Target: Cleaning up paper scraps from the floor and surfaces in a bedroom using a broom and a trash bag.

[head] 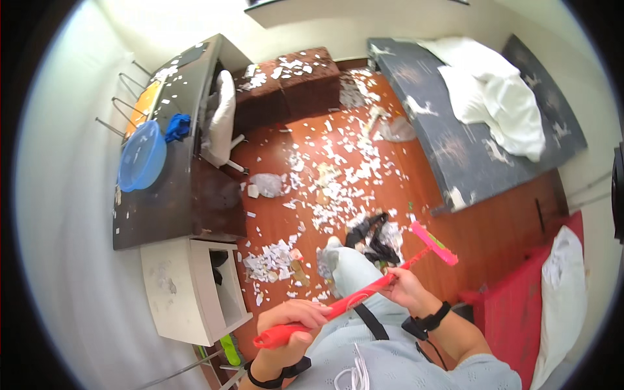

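A broom with a red handle (348, 303) runs diagonally across my body. Near its top end my left hand (292, 319) is wrapped around the handle. Further down the shaft my right hand (404, 288) grips it. The pink broom head (435, 243) points away to the right, over bare wood floor beside the litter. Just left of the head lies a crumpled black plastic bag (373, 236) with white scraps around it. Torn paper scraps (341, 195) are strewn over the middle of the floor, and a denser paper pile (270, 261) lies to the left.
A dark desk (161, 209) on the left bears a blue basin (143, 156); a white chair (222, 119) stands against it. Scraps also cover brown ottomans (312, 85). A grey bed (414, 92) and red seat (509, 297) flank the right. A white cabinet (175, 292) stands near left.
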Available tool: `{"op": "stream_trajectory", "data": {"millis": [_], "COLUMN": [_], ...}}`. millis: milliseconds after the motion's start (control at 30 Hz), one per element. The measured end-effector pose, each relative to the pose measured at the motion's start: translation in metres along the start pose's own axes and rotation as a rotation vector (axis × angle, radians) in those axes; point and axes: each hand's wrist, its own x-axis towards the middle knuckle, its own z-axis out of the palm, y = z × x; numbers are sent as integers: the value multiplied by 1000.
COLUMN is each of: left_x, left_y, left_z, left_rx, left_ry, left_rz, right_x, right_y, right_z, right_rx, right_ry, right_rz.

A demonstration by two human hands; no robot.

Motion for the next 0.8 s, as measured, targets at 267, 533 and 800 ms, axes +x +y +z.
{"op": "stream_trajectory", "data": {"millis": [267,533,800], "left_x": [187,340,478], "left_y": [-22,-3,-35], "left_z": [-27,-40,-67], "left_rx": [-36,122,77], "left_ry": [-133,-240,-432], "left_rz": [-39,182,140], "right_x": [102,166,216], "right_y": [-122,-225,-309], "right_z": [126,275,343], "right_rx": [86,99,169], "right_ry": [-39,-113,-54], "right_rz": [26,20,-70]}}
